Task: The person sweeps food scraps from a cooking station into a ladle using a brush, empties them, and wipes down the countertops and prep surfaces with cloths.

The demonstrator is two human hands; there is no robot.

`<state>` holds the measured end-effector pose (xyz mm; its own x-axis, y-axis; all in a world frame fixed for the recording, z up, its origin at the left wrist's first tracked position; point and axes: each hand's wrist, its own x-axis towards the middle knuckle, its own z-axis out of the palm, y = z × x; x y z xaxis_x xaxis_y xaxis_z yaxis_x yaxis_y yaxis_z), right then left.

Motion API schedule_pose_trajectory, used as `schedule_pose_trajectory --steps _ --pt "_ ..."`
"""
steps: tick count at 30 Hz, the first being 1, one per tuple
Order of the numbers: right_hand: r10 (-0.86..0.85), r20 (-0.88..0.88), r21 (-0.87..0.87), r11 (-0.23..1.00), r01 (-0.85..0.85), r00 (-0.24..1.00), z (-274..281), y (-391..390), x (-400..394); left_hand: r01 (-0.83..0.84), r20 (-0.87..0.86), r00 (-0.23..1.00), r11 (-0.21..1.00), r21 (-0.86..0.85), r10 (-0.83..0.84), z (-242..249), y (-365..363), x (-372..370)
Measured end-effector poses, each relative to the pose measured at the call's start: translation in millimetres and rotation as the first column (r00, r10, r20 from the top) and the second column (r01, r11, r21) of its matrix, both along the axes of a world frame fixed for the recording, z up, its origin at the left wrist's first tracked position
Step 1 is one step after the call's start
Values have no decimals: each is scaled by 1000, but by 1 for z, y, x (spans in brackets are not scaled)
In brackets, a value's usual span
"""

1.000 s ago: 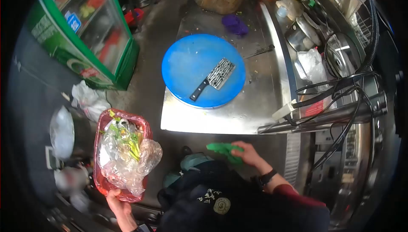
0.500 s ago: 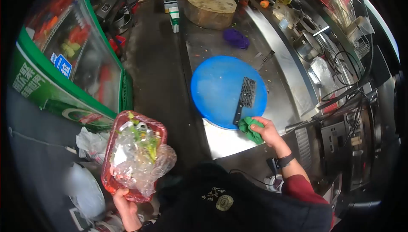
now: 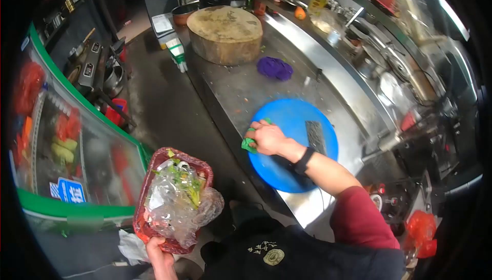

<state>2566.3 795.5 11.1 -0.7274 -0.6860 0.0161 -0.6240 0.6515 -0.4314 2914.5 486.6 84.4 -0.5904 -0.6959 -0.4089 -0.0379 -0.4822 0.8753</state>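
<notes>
My left hand (image 3: 160, 252) grips the near rim of a dark red plastic basket (image 3: 145, 205). In the basket lie crumpled clear plastic bags (image 3: 171, 203) and green vegetable scraps (image 3: 192, 193). My right hand (image 3: 269, 139) is closed around a green cloth (image 3: 248, 144), at the left edge of a round blue cutting board (image 3: 292, 110). A cleaver (image 3: 315, 135) with a dark, speckled blade lies on the right part of the board; my forearm hides its handle.
Farther back on the steel counter (image 3: 233, 93) are a purple cloth (image 3: 274, 68) and a thick round wooden chopping block (image 3: 225, 34). A green-framed glass fridge (image 3: 92, 152) stands at left. Pots and utensils crowd the right-hand shelf (image 3: 353, 36).
My right hand has moved with the green cloth from the board's near edge to its left edge. The view has shifted; my left hand still holds the basket.
</notes>
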Motion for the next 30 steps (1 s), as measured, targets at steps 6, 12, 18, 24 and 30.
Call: schedule_pose_trajectory --steps 6,12,18,24,30 --pt "5 -122 369 929 40 993 -72 -35 37 116 -11 993 992 -46 -116 5 -9 0" --pt "-49 -17 511 858 51 999 -76 3 185 223 -121 968 975 2 -221 21 0 -17" --pt "-215 -18 343 916 208 977 -102 80 457 535 -205 817 841 -82 -540 66 32 21" --pt "-388 3 316 875 367 922 -85 63 593 632 -263 735 772 -71 -625 84 22 -24" --pt "-710 365 -164 588 792 602 -49 65 632 803 -183 570 590 -81 -801 112 22 -59"
